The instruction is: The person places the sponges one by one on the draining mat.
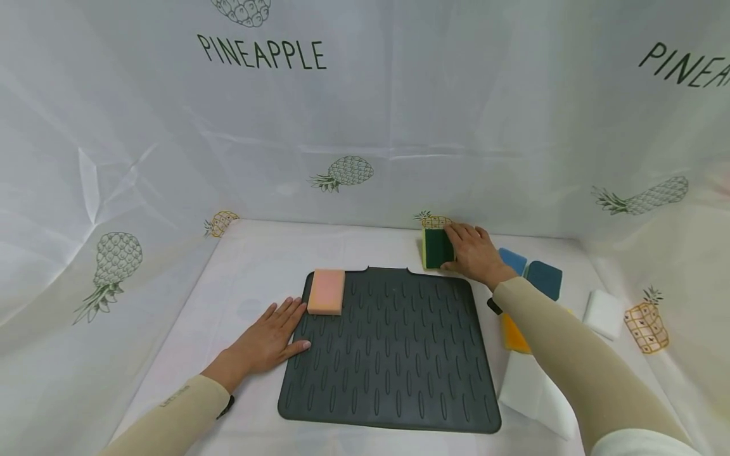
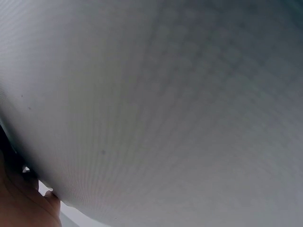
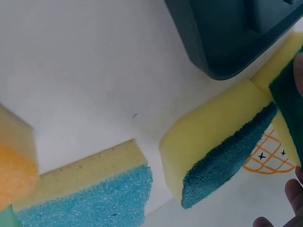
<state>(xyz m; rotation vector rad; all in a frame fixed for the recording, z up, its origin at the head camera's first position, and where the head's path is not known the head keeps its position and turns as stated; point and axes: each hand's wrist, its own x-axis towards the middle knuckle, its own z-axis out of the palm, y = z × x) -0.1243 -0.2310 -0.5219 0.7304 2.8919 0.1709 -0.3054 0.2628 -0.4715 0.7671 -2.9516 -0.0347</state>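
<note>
In the head view my left hand [image 1: 270,339] rests flat at the left edge of a dark grey ridged mat [image 1: 388,354], fingers extended and thumb over its border. Beside those fingertips, a pink-and-orange sponge [image 1: 327,292] lies on the mat's upper left corner. Beyond the mat's far right edge, my right hand [image 1: 473,253] grips a green-and-yellow scrub sponge [image 1: 438,248] between thumb and fingers. Part of that scrub sponge [image 3: 289,101] shows at the right wrist view's edge, with fingertips around it. Grey-white blur fills most of the left wrist view.
Right of the mat lie a blue sponge [image 1: 513,260], a dark teal sponge [image 1: 544,279], an orange sponge [image 1: 515,335] and several white blocks [image 1: 604,314], partly behind the right forearm. A pineapple-print sheet [image 1: 365,114] rises behind the white table surface [image 1: 251,259].
</note>
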